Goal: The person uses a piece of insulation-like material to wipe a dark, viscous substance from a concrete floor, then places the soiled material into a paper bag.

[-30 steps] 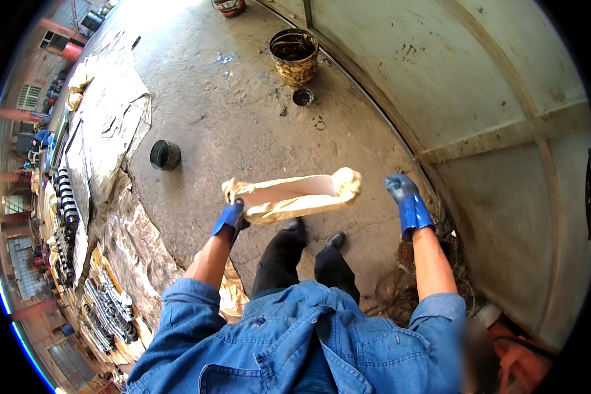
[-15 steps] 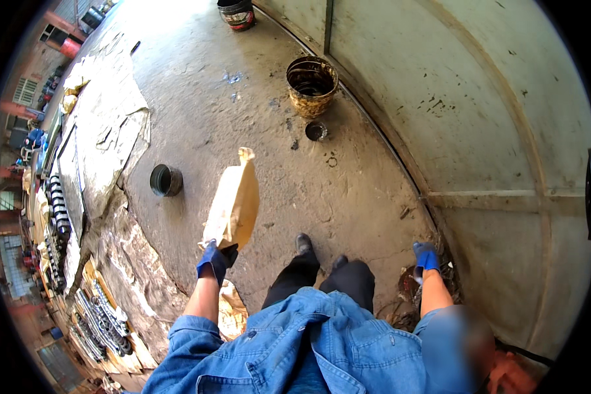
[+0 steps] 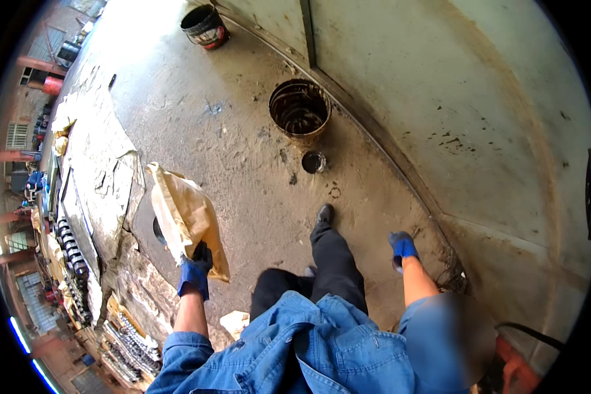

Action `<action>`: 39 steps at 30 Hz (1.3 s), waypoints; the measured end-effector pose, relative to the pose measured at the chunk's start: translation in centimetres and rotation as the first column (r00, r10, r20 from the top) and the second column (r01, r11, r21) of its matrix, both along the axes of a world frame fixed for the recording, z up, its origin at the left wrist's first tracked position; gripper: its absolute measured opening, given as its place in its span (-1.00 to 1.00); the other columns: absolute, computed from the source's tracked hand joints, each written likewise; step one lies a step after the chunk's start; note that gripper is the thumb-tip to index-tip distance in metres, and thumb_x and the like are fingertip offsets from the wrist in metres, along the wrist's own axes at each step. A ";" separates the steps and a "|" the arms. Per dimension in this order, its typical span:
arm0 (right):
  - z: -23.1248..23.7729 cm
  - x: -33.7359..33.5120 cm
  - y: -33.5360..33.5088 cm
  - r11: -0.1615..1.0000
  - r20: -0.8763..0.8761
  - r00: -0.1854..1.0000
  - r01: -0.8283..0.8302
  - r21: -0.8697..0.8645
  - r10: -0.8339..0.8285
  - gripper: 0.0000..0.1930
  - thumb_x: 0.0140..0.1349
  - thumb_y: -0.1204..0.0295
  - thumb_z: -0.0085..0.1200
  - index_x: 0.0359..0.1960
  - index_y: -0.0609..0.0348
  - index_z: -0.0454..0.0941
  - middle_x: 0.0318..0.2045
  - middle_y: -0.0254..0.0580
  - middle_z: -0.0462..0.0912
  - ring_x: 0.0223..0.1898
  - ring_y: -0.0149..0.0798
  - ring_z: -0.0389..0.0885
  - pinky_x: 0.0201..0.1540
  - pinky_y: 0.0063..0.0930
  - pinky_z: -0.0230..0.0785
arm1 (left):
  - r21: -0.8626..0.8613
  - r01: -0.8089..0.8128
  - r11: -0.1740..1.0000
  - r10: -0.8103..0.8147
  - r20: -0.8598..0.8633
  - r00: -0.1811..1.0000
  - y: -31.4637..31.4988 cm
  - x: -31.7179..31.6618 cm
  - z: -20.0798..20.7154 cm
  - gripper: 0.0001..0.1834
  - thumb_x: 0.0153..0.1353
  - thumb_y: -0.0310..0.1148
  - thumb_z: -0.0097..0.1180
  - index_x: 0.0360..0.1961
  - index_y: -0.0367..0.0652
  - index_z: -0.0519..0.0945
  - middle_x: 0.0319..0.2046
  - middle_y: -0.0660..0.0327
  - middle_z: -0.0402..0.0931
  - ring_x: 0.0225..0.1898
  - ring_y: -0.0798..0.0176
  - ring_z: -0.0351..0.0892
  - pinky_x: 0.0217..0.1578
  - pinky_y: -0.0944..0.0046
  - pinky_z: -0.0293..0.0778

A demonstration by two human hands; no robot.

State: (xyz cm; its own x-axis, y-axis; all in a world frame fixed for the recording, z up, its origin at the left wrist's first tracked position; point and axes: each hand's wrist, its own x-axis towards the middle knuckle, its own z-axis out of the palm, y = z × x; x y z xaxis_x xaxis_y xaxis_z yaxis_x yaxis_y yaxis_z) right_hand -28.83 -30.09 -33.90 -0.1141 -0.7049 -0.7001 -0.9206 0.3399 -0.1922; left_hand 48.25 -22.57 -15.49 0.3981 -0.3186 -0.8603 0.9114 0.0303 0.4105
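My left hand [image 3: 196,270], in a blue and dark work glove, is closed round the lower edge of a tan paper sack [image 3: 189,217]. The sack is creased and tilted, its gathered end pointing up and away from me. Behind it, a dark round container [image 3: 158,231] on the floor is mostly hidden. My right hand [image 3: 402,249], in a blue and grey glove, hangs out at my right near the wall's foot. Nothing shows in it, and its fingers look loose, though partly turned from view.
A large grimy bucket [image 3: 301,113] stands ahead by the pale wall panels [image 3: 440,79], with a small dark can [image 3: 313,161] before it. Farther off is a black bucket [image 3: 205,27]. Crumpled sheeting [image 3: 102,157] and metal shafts [image 3: 72,246] lie along the left.
I have stepped forward, so the buckets are nearer. The sack has swung left and now covers most of the round container. My right hand has shifted slightly inward.
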 end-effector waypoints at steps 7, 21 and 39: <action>4.1 16.8 -16.1 0.991 0.170 0.980 0.083 0.105 -0.101 -0.48 0.32 0.01 -0.03 -0.14 0.29 0.71 -0.06 0.23 0.68 0.07 0.22 0.63 0.13 0.01 0.46 | 0.010 -0.115 0.993 0.115 -0.005 0.993 -11.0 2.9 1.1 -0.43 0.55 -0.05 -0.22 0.43 -0.13 0.31 0.39 0.06 0.40 0.40 0.05 0.40 0.32 -0.10 0.39; -23.2 31.8 -21.6 0.533 0.298 0.449 0.612 0.584 -0.842 -0.48 0.41 -0.11 0.04 -0.16 0.17 0.67 -0.31 -0.22 0.71 -0.39 -0.34 0.62 -0.32 -0.38 0.51 | 0.181 -0.009 0.983 0.020 -0.057 0.998 -27.5 9.6 -20.6 -0.16 0.34 0.15 0.10 0.39 -0.33 0.33 0.35 -0.02 0.43 0.38 0.00 0.41 0.32 -0.08 0.38; -52.6 36.0 -23.6 0.569 0.188 0.557 0.822 0.012 -0.809 -0.39 0.42 -0.13 0.01 -0.23 0.29 0.69 -0.49 -0.15 0.70 -0.56 -0.20 0.62 -0.50 -0.26 0.44 | 0.520 0.126 0.845 -0.192 0.075 0.979 -31.6 11.3 -29.0 -0.44 0.47 0.07 -0.15 0.33 0.03 0.48 0.28 0.11 0.55 0.34 0.07 0.48 0.22 -0.06 0.46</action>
